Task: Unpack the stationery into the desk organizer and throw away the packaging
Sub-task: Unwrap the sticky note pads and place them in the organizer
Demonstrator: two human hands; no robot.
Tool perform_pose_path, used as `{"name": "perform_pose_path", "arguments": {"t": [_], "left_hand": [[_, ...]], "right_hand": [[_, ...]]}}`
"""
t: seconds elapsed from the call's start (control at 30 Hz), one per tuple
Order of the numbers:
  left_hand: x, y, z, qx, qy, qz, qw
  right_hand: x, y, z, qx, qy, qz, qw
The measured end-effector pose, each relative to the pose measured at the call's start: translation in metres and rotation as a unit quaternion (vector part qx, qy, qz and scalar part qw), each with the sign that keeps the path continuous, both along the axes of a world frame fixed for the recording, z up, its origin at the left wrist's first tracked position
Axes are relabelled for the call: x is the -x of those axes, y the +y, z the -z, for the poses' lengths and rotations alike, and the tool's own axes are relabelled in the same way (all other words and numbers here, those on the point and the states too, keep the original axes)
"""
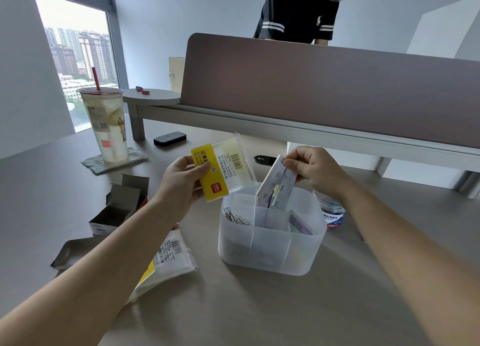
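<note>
A translucent white desk organizer (270, 252) with several compartments stands on the desk in front of me. Paper clips (236, 217) fill its left compartment. My left hand (181, 187) holds a clear plastic wrapper with a yellow label (220, 169) up and to the left of the organizer. My right hand (309, 169) pinches the top of a stack of sticky note pads (275, 187), tilted, with the lower end inside the organizer's back compartment. A purple-edged item (300, 225) sits in the right compartment.
An open cardboard box (117, 208) and a flat plastic package (168, 257) lie on the left under my left arm. A clear tub of clips (333, 213) stands behind the organizer. An iced drink cup (106, 125) and a black eraser (170, 138) sit farther back. A person stands behind the divider (324, 91).
</note>
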State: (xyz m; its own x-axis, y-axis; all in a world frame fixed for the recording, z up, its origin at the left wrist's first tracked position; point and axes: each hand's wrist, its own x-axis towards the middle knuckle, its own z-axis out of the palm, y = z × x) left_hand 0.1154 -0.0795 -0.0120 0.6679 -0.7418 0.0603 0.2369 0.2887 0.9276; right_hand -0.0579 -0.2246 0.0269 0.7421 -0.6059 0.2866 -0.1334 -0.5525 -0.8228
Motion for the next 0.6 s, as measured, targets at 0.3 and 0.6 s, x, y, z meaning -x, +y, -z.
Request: {"name": "perform_pose_path", "arguments": {"t": [0.3, 0.6], "left_hand": [[0.000, 0.001, 0.000, -0.002, -0.002, 0.001, 1.000], [0.004, 0.001, -0.002, -0.013, -0.008, -0.001, 1.000]], "right_hand": [[0.004, 0.001, -0.005, 0.028, 0.002, -0.041, 0.999], [0.010, 0.003, -0.012, 0.066, 0.096, -0.040, 0.992]]}}
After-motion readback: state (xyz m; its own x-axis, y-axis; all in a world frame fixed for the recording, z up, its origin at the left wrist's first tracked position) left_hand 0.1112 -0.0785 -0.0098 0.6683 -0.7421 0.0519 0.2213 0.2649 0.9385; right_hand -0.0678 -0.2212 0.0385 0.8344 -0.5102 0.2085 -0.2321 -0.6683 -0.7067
